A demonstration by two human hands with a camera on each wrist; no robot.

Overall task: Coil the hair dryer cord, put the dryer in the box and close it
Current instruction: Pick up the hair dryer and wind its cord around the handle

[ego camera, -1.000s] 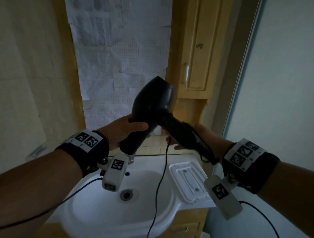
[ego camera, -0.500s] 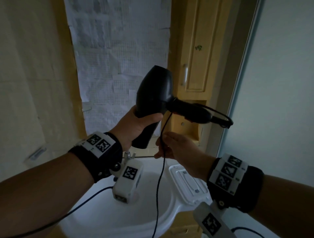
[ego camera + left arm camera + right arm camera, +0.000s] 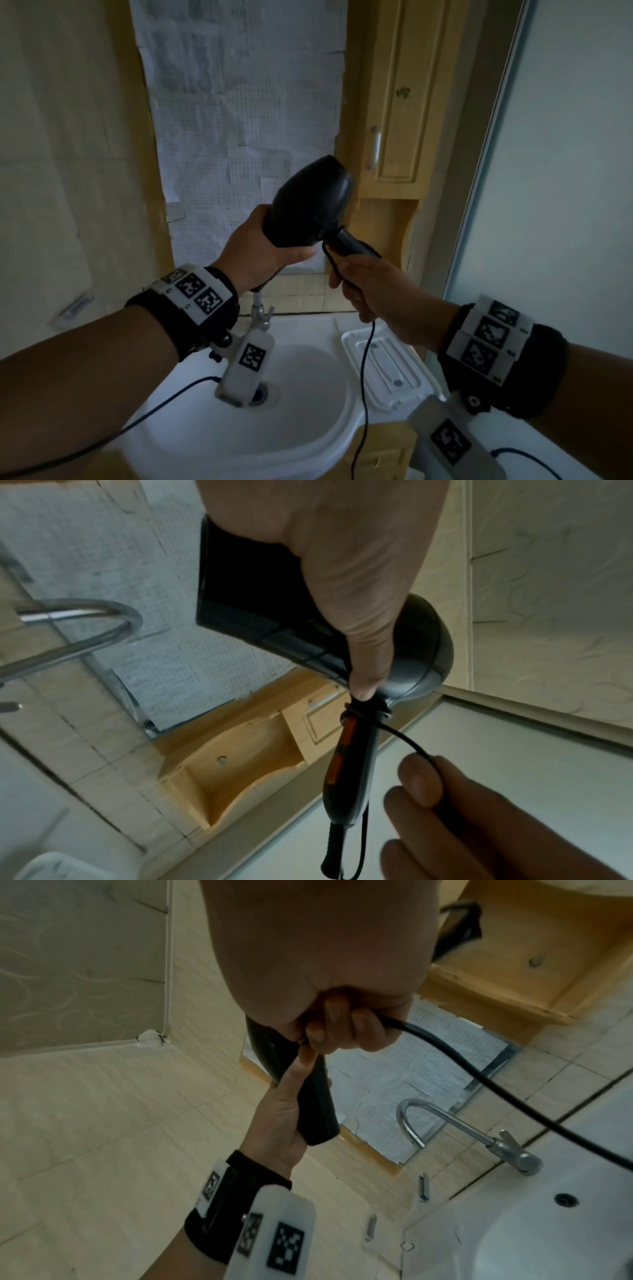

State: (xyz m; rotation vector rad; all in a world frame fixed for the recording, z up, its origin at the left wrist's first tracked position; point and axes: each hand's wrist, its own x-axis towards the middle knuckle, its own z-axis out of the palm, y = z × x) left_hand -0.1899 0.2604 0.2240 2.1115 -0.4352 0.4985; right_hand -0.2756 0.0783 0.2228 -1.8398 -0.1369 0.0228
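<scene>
My left hand [image 3: 270, 250] grips the barrel of the black hair dryer [image 3: 311, 202] and holds it up above the sink. The dryer's handle [image 3: 349, 245] points right and down toward my right hand [image 3: 358, 287], whose fingers curl round the black cord [image 3: 363, 370] just below the handle. In the left wrist view a turn of cord [image 3: 365, 714] lies around the top of the handle [image 3: 346, 772], which has orange switches. In the right wrist view my right hand's fingers [image 3: 342, 1034] close on the cord [image 3: 479, 1074]. The rest of the cord hangs down past the sink's front. No box is visible.
A white sink [image 3: 308, 428] with a curved metal faucet [image 3: 445, 1123] is below the hands. A white plastic tray or lid [image 3: 387, 370] lies on the sink's right side. A wooden cabinet [image 3: 400, 130] hangs at the back right, with a pale wall panel [image 3: 565, 171] on the right.
The dryer has come down and turned, so its handle now points toward my right hand. That hand has risen from below and now grips the cord by the handle.
</scene>
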